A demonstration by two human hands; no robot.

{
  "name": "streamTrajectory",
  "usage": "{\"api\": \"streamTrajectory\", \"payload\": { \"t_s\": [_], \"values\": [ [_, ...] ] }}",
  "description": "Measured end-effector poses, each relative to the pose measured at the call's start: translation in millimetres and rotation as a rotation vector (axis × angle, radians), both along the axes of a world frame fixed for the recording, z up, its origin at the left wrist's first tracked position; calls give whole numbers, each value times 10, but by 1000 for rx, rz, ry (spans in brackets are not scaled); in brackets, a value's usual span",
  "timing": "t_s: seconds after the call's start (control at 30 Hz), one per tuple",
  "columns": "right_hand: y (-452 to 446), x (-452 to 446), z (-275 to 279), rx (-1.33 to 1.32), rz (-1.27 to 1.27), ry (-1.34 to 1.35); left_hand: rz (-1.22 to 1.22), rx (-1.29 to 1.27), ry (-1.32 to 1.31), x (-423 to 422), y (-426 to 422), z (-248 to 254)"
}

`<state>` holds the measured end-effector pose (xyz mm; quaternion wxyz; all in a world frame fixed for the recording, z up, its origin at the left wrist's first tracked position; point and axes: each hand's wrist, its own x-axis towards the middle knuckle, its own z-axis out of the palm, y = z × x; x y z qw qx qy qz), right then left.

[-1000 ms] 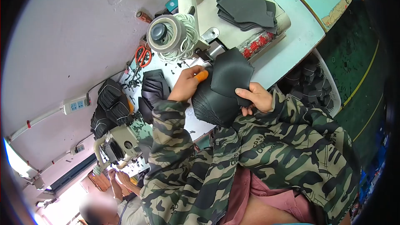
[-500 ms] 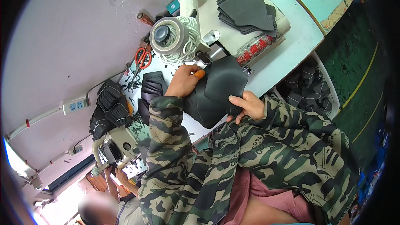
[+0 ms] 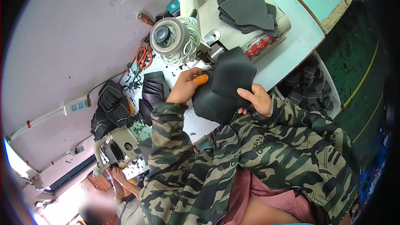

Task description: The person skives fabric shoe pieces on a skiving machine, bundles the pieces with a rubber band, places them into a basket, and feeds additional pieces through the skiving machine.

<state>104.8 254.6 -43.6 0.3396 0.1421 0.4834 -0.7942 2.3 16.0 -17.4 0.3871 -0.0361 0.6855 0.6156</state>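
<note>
My left hand (image 3: 183,86), with an orange cover on one digit, pinches the left edge of a black leather-like panel (image 3: 210,106). A second black panel (image 3: 233,72) overlaps it. On the right side, my right hand (image 3: 257,99) grips the panels, thumb on top and other fingertips partly hidden below. Just beyond the panels stands a cream-coloured machine (image 3: 189,2) with a coil of white cord (image 3: 189,37); the panels' upper edge is close to its metal working part (image 3: 206,56). Whether they touch it I cannot tell.
Dark cut panels (image 3: 246,12) lie stacked on the machine bed. Left are orange-handled scissors (image 3: 144,59), folded black pieces (image 3: 155,87) and tied dark bundles (image 3: 112,104). A white basket (image 3: 331,89) of dark pieces stands right. Another person's hands (image 3: 118,175) work at a second machine (image 3: 121,143).
Both hands have moved a little to the right with the black panels. The panels have turned and shifted away from the machine, and more of its metal part shows.
</note>
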Motion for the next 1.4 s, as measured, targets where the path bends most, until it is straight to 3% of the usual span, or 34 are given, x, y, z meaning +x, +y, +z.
{"api": "streamTrajectory", "payload": {
  "t_s": [0.07,0.2,0.27,0.37,0.57,0.6,0.67,0.7,0.77,0.8,0.9,1.03,1.33,1.4],
  "values": [
    [-10,57,-15,-35,-17,-75,0,-201,117,46,29,-111],
    [-62,141,-86,-79,23,-99,-52,-195,257,34,-3,-147],
    [-121,124,-44,-77,64,-103,-247,-588,251,-135,90,-16],
    [-127,108,-55,-127,37,-107,-249,-569,386,-212,46,-71],
    [-10,-90,-28,-186,-60,-172,-257,-531,210,-363,-1,-191],
    [12,-99,-24,-189,-70,-169,-179,-310,133,-270,-28,-56],
    [44,-73,-20,3,-96,147,-12,52,-147,-68,-45,155],
    [46,-37,5,0,-92,141,-7,50,-152,-34,-68,92],
    [39,2,70,-3,-70,59,-100,-89,148,3,-83,-101],
    [32,8,61,3,-39,3,-91,-237,168,20,-20,-129],
    [24,59,5,1,-112,-26,-13,-96,284,133,14,-92],
    [-100,99,-18,-135,6,-62,-158,-494,326,-100,-5,-144],
    [-113,107,-115,-189,-73,-95,-301,-637,304,-336,140,22],
    [-85,15,-89,-227,-57,-137,-240,-551,351,-341,6,-339]
  ]
}}
